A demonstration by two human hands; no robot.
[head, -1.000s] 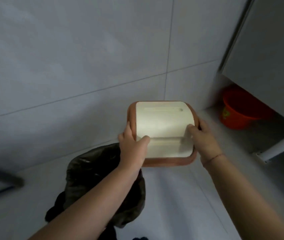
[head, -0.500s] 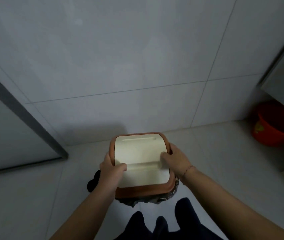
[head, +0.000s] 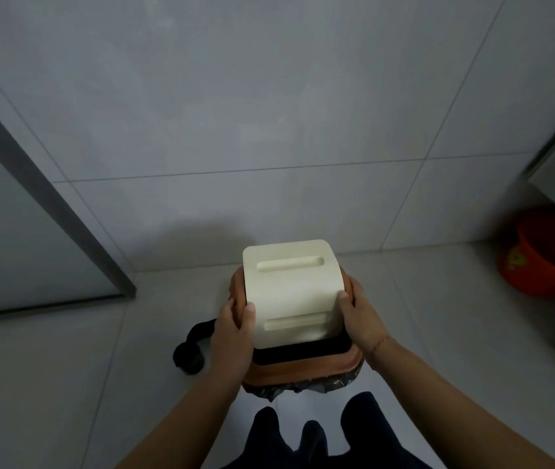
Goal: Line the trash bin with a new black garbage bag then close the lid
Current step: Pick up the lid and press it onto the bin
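A brown lid frame [head: 306, 365] with a cream swing flap [head: 291, 289] sits on top of the trash bin, against the tiled wall. The flap is tilted, leaving a dark gap at its near edge. A crinkled edge of the black garbage bag [head: 306, 387] sticks out under the frame at the front. My left hand [head: 232, 336] grips the lid's left side, thumb on the flap. My right hand [head: 359, 316] grips the right side, thumb on the flap. The bin's body is hidden below.
A black rolled bundle [head: 190, 350] lies on the floor just left of the bin. A red bucket [head: 550, 255] stands at the far right under a cabinet. A grey door frame [head: 49, 204] runs along the left. My dark trousers [head: 310, 438] are at the bottom.
The lid came down from mid-air onto the bag-lined bin, with both hands still on its sides. The cream flap has tipped, opening a dark gap at the front.
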